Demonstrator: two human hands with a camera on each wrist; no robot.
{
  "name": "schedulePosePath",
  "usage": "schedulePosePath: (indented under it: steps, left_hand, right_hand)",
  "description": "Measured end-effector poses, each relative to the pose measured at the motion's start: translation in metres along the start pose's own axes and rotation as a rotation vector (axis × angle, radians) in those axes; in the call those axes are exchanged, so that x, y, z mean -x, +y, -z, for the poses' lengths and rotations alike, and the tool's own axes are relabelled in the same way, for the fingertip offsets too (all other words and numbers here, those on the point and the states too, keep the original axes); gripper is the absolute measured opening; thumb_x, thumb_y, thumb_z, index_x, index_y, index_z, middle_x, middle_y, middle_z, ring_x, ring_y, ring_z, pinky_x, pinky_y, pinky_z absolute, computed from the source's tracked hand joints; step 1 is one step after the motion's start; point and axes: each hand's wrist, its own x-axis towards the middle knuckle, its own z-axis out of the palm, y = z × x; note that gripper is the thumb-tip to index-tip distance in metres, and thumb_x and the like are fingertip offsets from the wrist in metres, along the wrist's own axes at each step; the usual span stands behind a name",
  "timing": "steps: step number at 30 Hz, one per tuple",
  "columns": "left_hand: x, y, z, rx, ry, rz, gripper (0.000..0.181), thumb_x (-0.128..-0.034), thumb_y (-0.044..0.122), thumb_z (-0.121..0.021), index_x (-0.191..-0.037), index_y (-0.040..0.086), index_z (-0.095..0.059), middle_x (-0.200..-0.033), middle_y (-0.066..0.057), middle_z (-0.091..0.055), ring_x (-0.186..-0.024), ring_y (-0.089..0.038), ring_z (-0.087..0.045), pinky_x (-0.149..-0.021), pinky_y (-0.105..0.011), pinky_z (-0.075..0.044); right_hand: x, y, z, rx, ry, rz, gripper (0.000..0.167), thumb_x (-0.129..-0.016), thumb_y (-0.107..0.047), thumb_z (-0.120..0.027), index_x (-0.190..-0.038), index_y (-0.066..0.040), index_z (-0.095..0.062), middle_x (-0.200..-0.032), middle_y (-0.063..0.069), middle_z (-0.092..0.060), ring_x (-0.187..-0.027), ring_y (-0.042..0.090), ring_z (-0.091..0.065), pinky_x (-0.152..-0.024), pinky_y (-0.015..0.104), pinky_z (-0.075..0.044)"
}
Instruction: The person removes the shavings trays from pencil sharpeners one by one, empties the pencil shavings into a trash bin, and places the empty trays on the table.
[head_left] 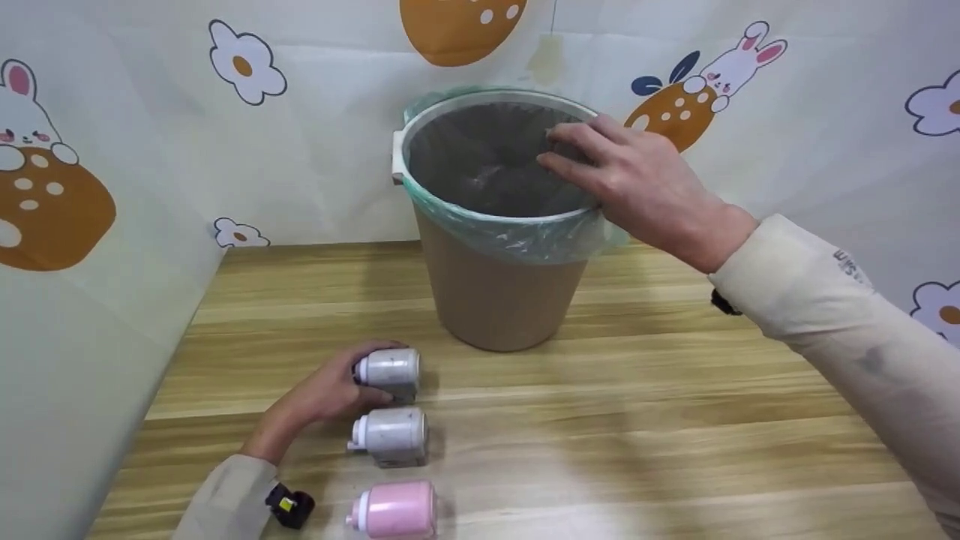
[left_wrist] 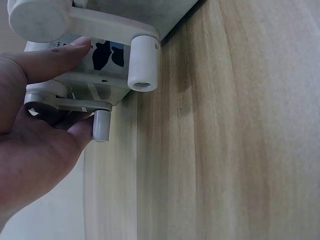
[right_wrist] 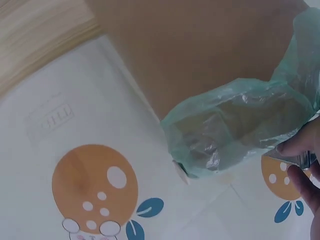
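Note:
My left hand [head_left: 330, 390] grips the farthest of three hand-crank pencil sharpeners, a grey one [head_left: 394, 367] lying on the table. In the left wrist view, its white crank [left_wrist: 101, 125] shows beside my fingers. A second grey pencil sharpener [head_left: 396, 435] lies just nearer, its larger-looking crank [left_wrist: 144, 62] in the same view. Nearest is a pink pencil sharpener [head_left: 401, 508]. Over the right rim of a brown bin [head_left: 502, 292], my right hand [head_left: 641, 176] pinches a small grey translucent piece [right_wrist: 302, 159], perhaps a shavings drawer; fingers hide most of it.
A green plastic bag [head_left: 517, 238] lines the bin and folds over its white rim. The bin stands on a wood-grain table [head_left: 675, 420]. Behind and at both sides hangs a pale cloth [head_left: 322, 135] printed with rabbits and flowers.

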Motion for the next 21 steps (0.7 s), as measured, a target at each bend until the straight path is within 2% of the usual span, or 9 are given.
schedulePosePath:
  steps: [5, 10, 14, 21]
  left_hand:
    - [-0.0001, -0.0004, -0.0007, -0.004, 0.004, 0.007, 0.07, -0.0768, 0.008, -0.081, -0.141, 0.008, -0.052, -0.118, -0.017, -0.065, -0.103, -0.025, -0.061, -0.096, -0.045, -0.048]
    - [-0.0006, -0.0015, -0.0013, -0.009, 0.002, 0.0, 0.069, -0.077, 0.008, -0.081, -0.14, 0.007, -0.053, -0.119, -0.018, -0.065, -0.104, -0.026, -0.061, -0.096, -0.045, -0.048]
    - [-0.0009, -0.0017, -0.0018, -0.015, 0.002, -0.001, 0.068, -0.0775, 0.007, -0.08, -0.14, 0.008, -0.053, -0.118, -0.019, -0.065, -0.101, -0.025, -0.061, -0.093, -0.043, -0.049]
    - [-0.0005, -0.0009, -0.0016, -0.027, 0.003, 0.002, 0.068, -0.0783, 0.007, -0.08, -0.14, 0.009, -0.053, -0.118, -0.019, -0.065, -0.102, -0.026, -0.06, -0.091, -0.042, -0.049]
  right_hand:
    - [0.0014, 0.0, 0.0023, 0.029, -0.055, 0.037, 0.046, -0.086, 0.002, -0.073, -0.13, -0.009, -0.066, -0.134, 0.019, -0.057, -0.113, 0.036, -0.06, -0.086, 0.048, -0.059]
    - [0.0035, -0.0013, 0.0013, 0.064, -0.07, 0.056, 0.046, -0.089, 0.007, -0.068, -0.132, -0.009, -0.064, -0.135, 0.018, -0.057, -0.113, 0.036, -0.058, -0.084, 0.046, -0.059]
    - [0.0036, -0.0019, -0.0004, 0.08, -0.056, 0.064, 0.043, -0.093, 0.007, -0.061, -0.133, -0.008, -0.064, -0.137, 0.017, -0.056, -0.112, 0.036, -0.057, -0.082, 0.046, -0.058]
    - [0.0029, -0.0019, -0.0014, 0.068, -0.002, 0.059, 0.044, -0.091, 0.009, -0.063, -0.132, -0.007, -0.064, -0.137, 0.018, -0.055, -0.114, 0.037, -0.057, -0.084, 0.047, -0.058]
